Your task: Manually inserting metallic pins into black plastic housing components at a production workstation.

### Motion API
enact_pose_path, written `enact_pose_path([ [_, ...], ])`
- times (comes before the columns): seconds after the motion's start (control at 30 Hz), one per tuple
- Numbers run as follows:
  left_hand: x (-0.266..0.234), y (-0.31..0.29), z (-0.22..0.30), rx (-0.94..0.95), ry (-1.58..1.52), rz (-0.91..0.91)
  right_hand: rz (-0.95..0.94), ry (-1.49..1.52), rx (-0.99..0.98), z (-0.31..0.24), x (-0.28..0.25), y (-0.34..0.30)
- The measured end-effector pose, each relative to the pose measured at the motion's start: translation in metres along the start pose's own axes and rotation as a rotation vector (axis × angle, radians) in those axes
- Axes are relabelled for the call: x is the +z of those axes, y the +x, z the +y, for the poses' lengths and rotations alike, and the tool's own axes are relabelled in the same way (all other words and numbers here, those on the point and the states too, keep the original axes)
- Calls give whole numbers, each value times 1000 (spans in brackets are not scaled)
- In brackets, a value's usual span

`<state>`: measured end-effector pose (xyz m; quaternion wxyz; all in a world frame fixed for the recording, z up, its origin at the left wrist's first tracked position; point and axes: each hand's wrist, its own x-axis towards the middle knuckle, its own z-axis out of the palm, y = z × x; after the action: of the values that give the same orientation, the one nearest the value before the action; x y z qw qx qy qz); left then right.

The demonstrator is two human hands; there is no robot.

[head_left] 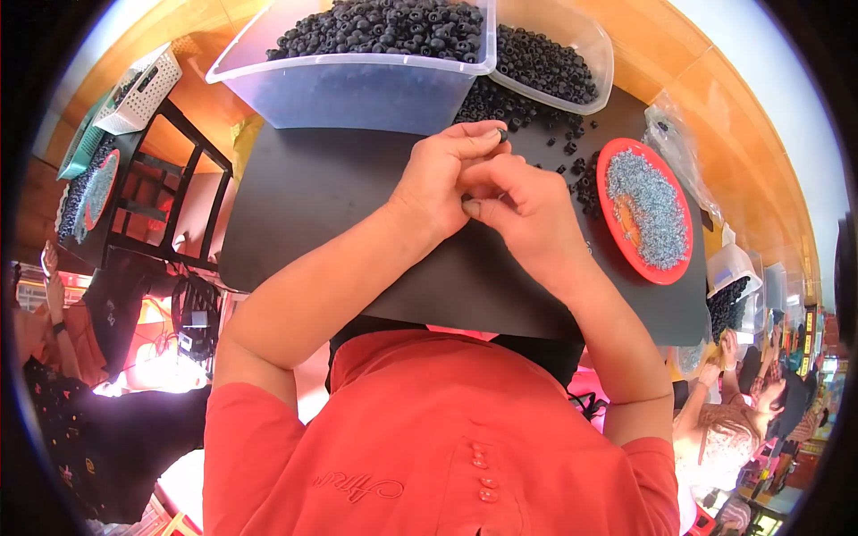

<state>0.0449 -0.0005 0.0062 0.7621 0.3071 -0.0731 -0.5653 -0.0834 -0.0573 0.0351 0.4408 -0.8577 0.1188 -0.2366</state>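
My left hand (440, 174) and my right hand (518, 207) meet over a black mat (313, 188) on the worktable. The left fingertips pinch a small black round part (503, 135) held up near the bins. The right hand presses against the left, its thumb and fingers closed together; what lies between them is hidden. A pile of loose black round parts (527, 112) lies just beyond the hands. To the right sits a red plate (626, 255) heaped with small silvery metal pieces (651, 205).
A clear plastic bin (349, 89) full of black parts stands at the far edge, with a second clear tub (585, 40) of them beside it. A black frame stand (170, 188) with baskets is on the left. Other people sit at the lower left and lower right.
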Motion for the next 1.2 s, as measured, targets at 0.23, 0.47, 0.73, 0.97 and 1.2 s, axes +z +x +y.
enact_pose_path([
  [0.23, 1, -1, 3, 59, 63, -55, 44, -40, -103, -4, -6, -8],
  [0.47, 21, -20, 6, 120, 217, -100, 314, 543, 135, 7, -51, -8],
  [0.73, 54, -34, -9, 101, 308, -124, 318, 575, -6, 4, -63, -18],
  [0.97, 65, -23, -14, 122, 303, -229, 383, 463, -107, 11, -75, -21],
  [1.2, 68, -20, -12, 148, 324, -254, 367, 511, -179, 9, -78, -22],
])
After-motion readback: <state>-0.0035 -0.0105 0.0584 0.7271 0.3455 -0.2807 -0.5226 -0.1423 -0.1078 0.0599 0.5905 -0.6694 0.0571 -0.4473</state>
